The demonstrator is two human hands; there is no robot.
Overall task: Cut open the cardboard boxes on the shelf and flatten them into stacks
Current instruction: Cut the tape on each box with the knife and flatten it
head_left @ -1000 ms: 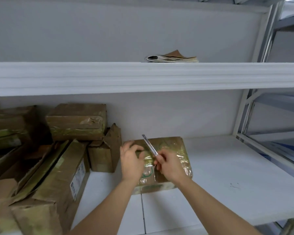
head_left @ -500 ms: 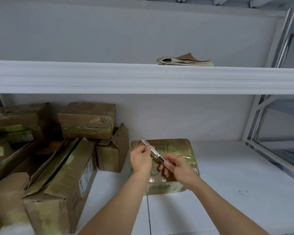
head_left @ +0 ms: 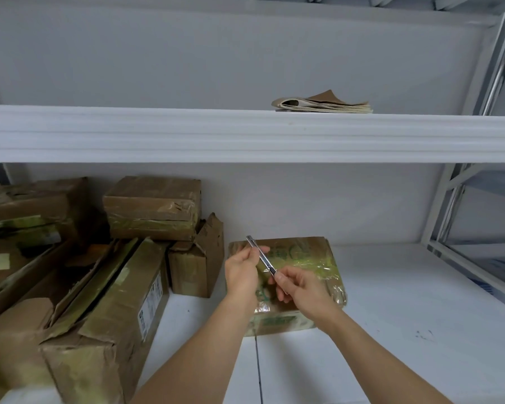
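A flat cardboard box (head_left: 306, 258) wrapped in shiny yellowish tape lies on the white lower shelf (head_left: 391, 301), just beyond my hands. Above it I hold a slim metal utility knife (head_left: 261, 256) slanted between both hands. My left hand (head_left: 242, 269) pinches its upper part, and my right hand (head_left: 299, 287) pinches its lower end. Neither hand touches the box. A stack of flattened cardboard (head_left: 324, 102) sits on the upper shelf (head_left: 245, 132).
Several taped, battered boxes crowd the lower shelf's left side: a long one (head_left: 99, 325) in front, a small torn one (head_left: 197, 258) beside my left hand, and one (head_left: 153, 207) stacked behind. A metal rack frame (head_left: 455, 217) stands at the right.
My left hand has lifted off the box and taken the knife's upper part. Both hands have risen slightly above the box, and the view has shifted.
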